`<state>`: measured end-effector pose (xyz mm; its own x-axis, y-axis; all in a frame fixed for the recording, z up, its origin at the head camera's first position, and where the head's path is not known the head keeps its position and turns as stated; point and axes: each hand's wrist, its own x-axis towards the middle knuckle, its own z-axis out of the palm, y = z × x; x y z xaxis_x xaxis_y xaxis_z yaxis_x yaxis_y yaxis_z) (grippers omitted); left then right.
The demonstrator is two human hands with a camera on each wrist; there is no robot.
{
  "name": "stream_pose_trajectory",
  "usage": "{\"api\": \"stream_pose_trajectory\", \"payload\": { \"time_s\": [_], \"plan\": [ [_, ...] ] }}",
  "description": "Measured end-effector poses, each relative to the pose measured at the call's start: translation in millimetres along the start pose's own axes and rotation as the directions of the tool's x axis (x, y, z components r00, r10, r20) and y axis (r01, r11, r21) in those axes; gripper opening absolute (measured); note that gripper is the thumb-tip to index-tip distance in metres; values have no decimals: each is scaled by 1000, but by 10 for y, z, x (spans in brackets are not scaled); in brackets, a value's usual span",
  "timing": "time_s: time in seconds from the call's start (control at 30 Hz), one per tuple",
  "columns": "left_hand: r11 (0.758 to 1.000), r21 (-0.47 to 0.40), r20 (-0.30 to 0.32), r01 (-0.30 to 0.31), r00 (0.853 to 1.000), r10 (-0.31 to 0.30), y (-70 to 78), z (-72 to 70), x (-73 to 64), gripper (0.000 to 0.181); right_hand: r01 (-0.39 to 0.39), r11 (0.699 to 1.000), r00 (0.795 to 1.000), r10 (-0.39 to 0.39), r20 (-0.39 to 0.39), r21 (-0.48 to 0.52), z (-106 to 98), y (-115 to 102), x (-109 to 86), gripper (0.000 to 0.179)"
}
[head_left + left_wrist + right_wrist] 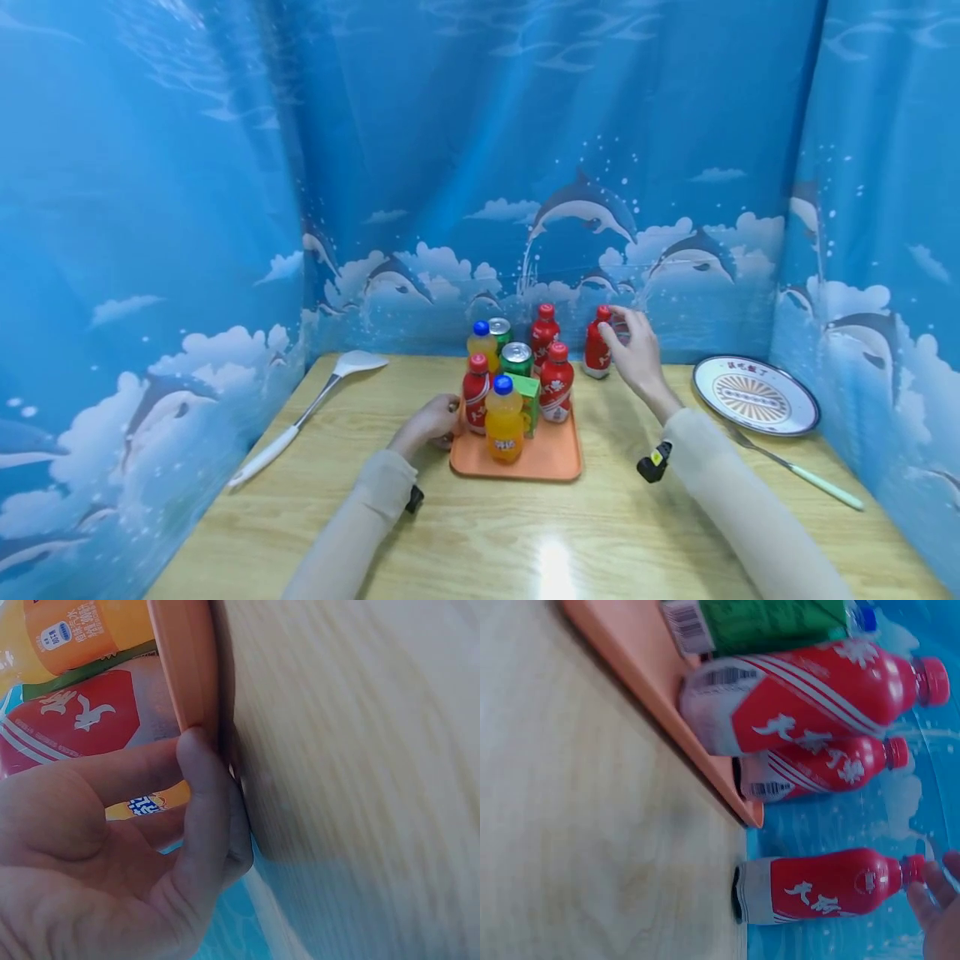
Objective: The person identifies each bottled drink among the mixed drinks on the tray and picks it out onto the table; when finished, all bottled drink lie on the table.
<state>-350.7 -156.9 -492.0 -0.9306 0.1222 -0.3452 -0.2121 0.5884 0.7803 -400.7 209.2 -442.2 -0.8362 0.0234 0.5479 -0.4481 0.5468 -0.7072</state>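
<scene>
- See behind the orange tray [542, 465], and at both sides of it, the blue curtain [420, 167]; seems hung for closing off the surroundings.
- Under the tray, find the wooden table [465, 542], giving flat support.
- Consider the tray itself: made flat, with low raised edge, probably for gathering many drinks in one place.
- Well to the right of the tray, see the plate [757, 396], lying flat, presumably set out of the way.
- To the left of the tray, see the white spatula [315, 406], lying slantwise.
- Further right of the tray, see the utensil with pale green handle [791, 467].
- At the left edge of the tray, see the left hand [432, 419], pinching this edge between thumb and fingers, likely for steadying.
- Behind and right of the tray, see the right hand [636, 346], with bent fingers, narrowly spaced, at the cap of the lone red bottle [597, 353]; cannot tell whether gripping or only touching.
- Just beside the tray, at its right rear, find this same bottle, upright, apparently supported by the table.
- On the tray, find three red bottles [556, 390], close together with orange-drink bottles [504, 432], the green carton [530, 407] and green cans [516, 360], probably for saving space.
</scene>
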Motion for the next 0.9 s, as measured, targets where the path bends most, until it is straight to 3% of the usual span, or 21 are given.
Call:
{"api": "stream_pose_trajectory", "payload": {
  "time_s": [0.17,0.4,0.57,0.9],
  "plan": [
    [1000,3,-12,14,1000,-14,-18,20,0,72,100,995,981,-98,167,-5,81,-79,-186,56],
    [1000,-9,-12,18,1000,-18,-34,41,16,75,116,992,935,-95,342,-42,205,-123,-334,71],
    [1000,-9,-7,14,1000,-14,-38,39,24,77,107,993,924,-82,374,-47,254,-127,-373,73],
    [1000,4,-19,18,1000,-18,-8,19,44,73,74,993,923,-32,384,-96,290,-94,-442,81]
  ]
}}
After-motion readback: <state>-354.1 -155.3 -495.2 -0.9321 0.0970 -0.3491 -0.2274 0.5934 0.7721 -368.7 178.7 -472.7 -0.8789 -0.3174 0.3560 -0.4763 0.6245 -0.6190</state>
